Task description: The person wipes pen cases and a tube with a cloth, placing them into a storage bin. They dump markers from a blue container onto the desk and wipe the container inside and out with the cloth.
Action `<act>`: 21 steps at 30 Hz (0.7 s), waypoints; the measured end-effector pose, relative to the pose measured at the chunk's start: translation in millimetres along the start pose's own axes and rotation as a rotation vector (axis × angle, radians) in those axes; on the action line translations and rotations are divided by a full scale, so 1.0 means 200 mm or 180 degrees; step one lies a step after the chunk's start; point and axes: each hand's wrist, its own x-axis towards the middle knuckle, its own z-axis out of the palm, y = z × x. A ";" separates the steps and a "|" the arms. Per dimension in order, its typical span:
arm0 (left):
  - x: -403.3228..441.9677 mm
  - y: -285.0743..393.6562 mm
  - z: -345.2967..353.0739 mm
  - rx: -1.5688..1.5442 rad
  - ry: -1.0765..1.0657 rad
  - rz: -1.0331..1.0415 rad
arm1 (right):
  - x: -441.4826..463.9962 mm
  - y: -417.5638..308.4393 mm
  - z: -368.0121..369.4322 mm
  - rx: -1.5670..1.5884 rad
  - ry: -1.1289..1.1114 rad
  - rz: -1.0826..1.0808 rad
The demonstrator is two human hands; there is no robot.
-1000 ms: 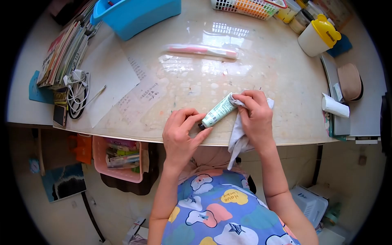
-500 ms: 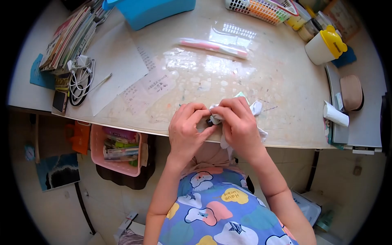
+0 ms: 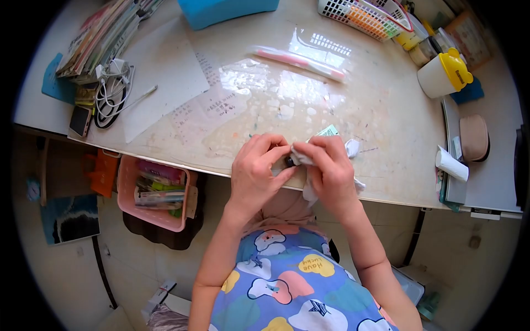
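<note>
My left hand [image 3: 256, 171] is at the desk's front edge, fingers curled and thumb bent toward a small object with a black end [image 3: 289, 161]. Most of that object is hidden, so its kind cannot be made out. Close beside it, my right hand [image 3: 332, 175] pinches a crumpled white cloth or tissue [image 3: 301, 156] against the small object. Loose white ends of the cloth stick out past the right hand and hang below it. A pale green printed packet or card [image 3: 329, 131] lies just behind the right fingers.
Across the desk [image 3: 397, 110] lie a pink-and-white stick-shaped thing [image 3: 301, 63] and paper sheets [image 3: 165, 83]. White cables [image 3: 113, 91] and stacked books [image 3: 99, 41] are left; a yellow-lidded cup [image 3: 444, 74] and brown case [image 3: 475, 138] right. A pink basket [image 3: 149, 215] stands below.
The view has shifted slightly, so the desk items sit a little differently in the frame. Both hands stay together at the small object, with the white cloth still in the right fingers.
</note>
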 end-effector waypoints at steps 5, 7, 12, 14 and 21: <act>0.00 -0.01 0.00 -0.0129 0.0008 0.0043 | -0.07 0.04 -0.06 -0.0088 -0.0102 -0.0184; 0.01 0.00 0.01 -0.0139 0.0049 0.0008 | -0.08 0.07 -0.11 -0.0222 -0.0113 -0.0040; 0.00 0.00 0.02 0.0158 -0.0030 0.0135 | -0.09 0.00 0.00 0.0428 0.0103 0.0033; 0.00 0.01 0.02 0.0114 -0.0011 0.0100 | -0.10 0.02 -0.02 0.0293 0.0181 0.0307; 0.01 0.04 0.02 0.0047 -0.0071 -0.0039 | -0.07 0.17 -0.17 -0.0454 0.0362 0.1060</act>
